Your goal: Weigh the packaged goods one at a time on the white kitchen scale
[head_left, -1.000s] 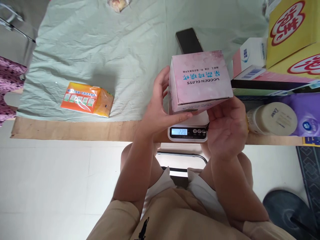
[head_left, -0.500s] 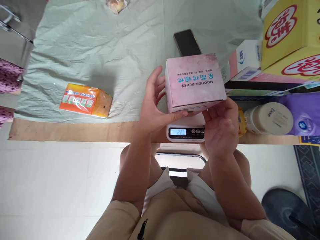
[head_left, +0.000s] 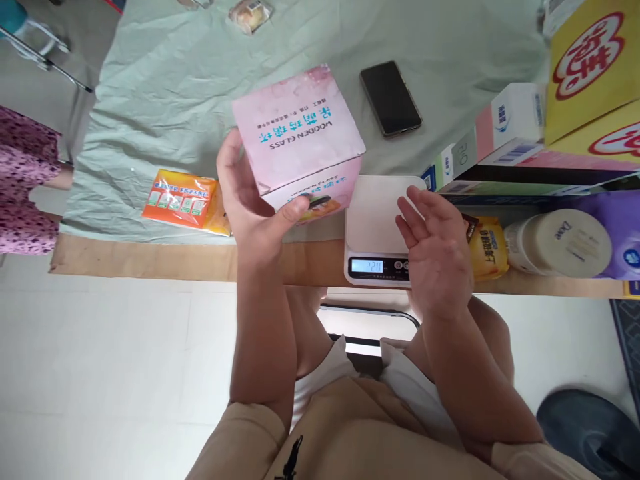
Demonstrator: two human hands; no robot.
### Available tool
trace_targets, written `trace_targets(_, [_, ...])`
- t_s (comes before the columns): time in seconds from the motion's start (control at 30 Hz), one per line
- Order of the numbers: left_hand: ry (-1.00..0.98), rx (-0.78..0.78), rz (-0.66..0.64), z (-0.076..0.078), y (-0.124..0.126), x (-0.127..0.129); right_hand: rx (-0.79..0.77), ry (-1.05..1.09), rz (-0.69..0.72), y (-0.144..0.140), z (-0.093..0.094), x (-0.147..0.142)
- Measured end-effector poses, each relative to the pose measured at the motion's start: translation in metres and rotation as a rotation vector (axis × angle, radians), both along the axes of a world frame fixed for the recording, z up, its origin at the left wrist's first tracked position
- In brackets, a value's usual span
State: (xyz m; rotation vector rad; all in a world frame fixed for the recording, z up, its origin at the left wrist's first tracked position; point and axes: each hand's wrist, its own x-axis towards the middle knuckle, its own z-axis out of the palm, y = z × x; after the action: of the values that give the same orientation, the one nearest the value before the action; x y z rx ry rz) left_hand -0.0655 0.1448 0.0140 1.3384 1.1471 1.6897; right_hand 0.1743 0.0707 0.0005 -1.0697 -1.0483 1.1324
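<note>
moved: pink box (head_left: pixel 300 137) lifted off the scale (head_left: pixel 381 227), now centre-left of frame
left hand (head_left: pixel 250 200): gripping the box from below
right hand (head_left: pixel 435 250): fingers spread, empty, over the scale

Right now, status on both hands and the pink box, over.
Left hand grips pink box, held left of the scale. Right hand open, empty, over scale edge. Orange packet lies left.

A single camera sits on the person's head, looking forward and steeply down over the lap. It faces the near edge of the bench (head_left: pixel 150 257) at close range, with both forearms rising from the bottom of the frame and pale floor (head_left: pixel 100 373) lower left.
</note>
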Motion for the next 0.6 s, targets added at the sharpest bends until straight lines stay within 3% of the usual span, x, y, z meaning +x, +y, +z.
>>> trace_targets(0.2, [-0.017,-0.058,-0.080,-0.003,-0.002,-0.013,-0.014,0.013,-0.073,0.000,0.006,-0.004])
trace_targets(0.6, [-0.035,-0.096,-0.060,-0.018,0.007,-0.033,-0.037,0.012,-0.113,-0.001,0.009,-0.013])
